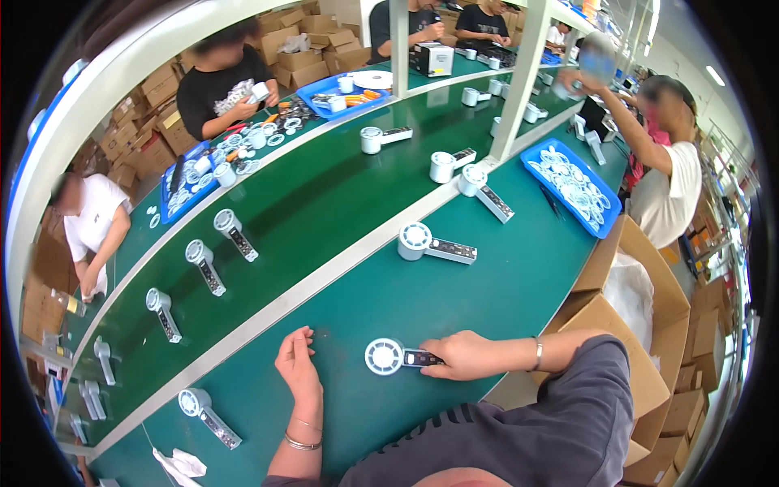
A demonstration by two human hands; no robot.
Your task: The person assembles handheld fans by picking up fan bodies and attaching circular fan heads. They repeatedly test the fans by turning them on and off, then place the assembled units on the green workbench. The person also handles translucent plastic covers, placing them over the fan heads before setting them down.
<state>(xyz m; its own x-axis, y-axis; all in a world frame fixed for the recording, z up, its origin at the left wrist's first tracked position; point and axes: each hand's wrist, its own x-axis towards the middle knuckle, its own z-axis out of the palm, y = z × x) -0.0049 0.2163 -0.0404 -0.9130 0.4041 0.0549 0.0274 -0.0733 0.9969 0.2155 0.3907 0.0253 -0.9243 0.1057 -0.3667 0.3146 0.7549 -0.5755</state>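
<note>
My right hand (464, 355) is closed around the handle of a white handheld fan (383, 356), whose round slatted head points left. A dark circuit board shows in the open handle beside my fingertips. To the left of that fan, my left hand (298, 361) is raised just over the green bench, loosely curled with nothing visible in it. Beyond my hands lies another fan with its board exposed (438, 246). One more fan (209, 418) rests at the lower left, near a crumpled white cloth (180, 465).
Several fans ride the green conveyor belt (300, 235) past a metal rail (276, 312). A blue tray of clear rings (531, 154) sits at the far right, above an open cardboard box (596, 325). White posts (517, 89) rise beside the belt. Co-workers sit across and at right.
</note>
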